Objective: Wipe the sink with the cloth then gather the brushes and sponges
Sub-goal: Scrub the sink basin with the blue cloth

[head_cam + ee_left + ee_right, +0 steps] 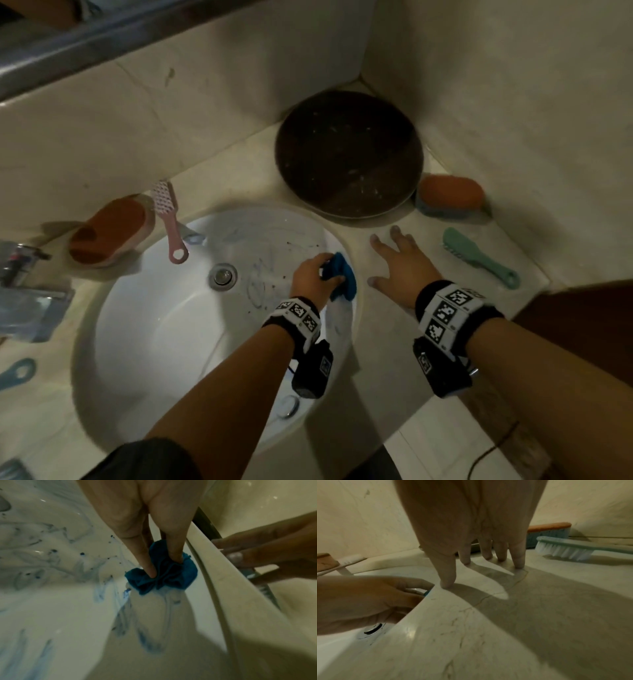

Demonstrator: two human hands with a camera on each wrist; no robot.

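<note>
My left hand point(313, 274) grips a bunched blue cloth point(340, 279) point(163, 573) against the right inner wall of the white sink point(154, 308), which carries blue-grey smears. My right hand point(399, 260) lies open with spread fingers point(519, 561) flat on the counter right of the basin. A pink brush point(169, 219) leans over the sink's far rim beside an orange sponge point(109, 229). A second orange sponge point(450, 195) and a green brush point(478, 255) point(565, 549) lie on the counter at the right.
A dark round pan point(347, 156) leans in the tiled corner behind the sink. The drain point(222, 275) sits mid-basin. A tap and clear plastic items point(30, 298) stand at the left, with a blue handle point(19, 373) below them. The counter's edge runs at the right.
</note>
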